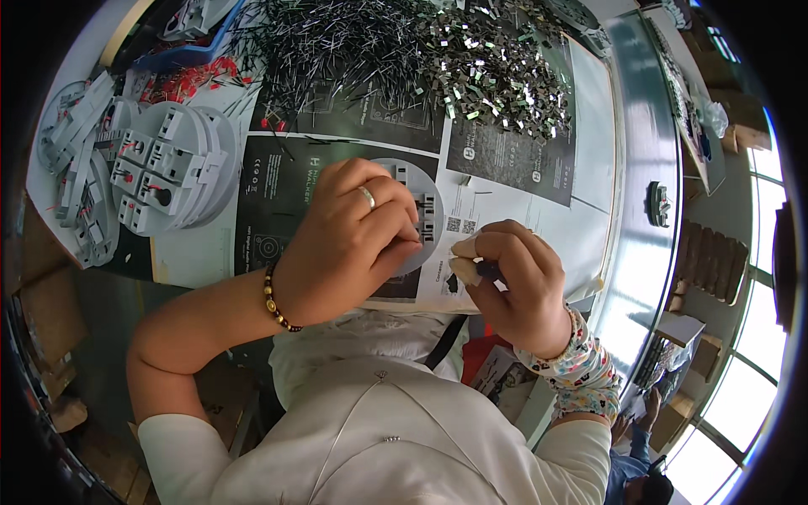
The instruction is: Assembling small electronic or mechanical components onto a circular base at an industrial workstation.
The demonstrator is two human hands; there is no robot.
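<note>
A round grey plastic base (428, 187) with raised slots and small dark pieces lies in front of me, partly covered by my left hand (358, 223). That hand is closed in a pinch over the base, and whatever sits between its fingertips is hidden. A ring and a beaded bracelet are on this arm. Just right of the base, my right hand (518, 282) is closed, with pale covers on the thumb and index fingertips. Something dark shows inside its curled fingers, too hidden to name.
Thin black pins (337, 50) and small dark rectangular pieces with shiny faces (497, 67) are heaped at the back. Stacked grey round bases (172, 168) stand at left, near red parts (189, 82) and a blue tray (181, 57). Another person (635, 467) is at lower right.
</note>
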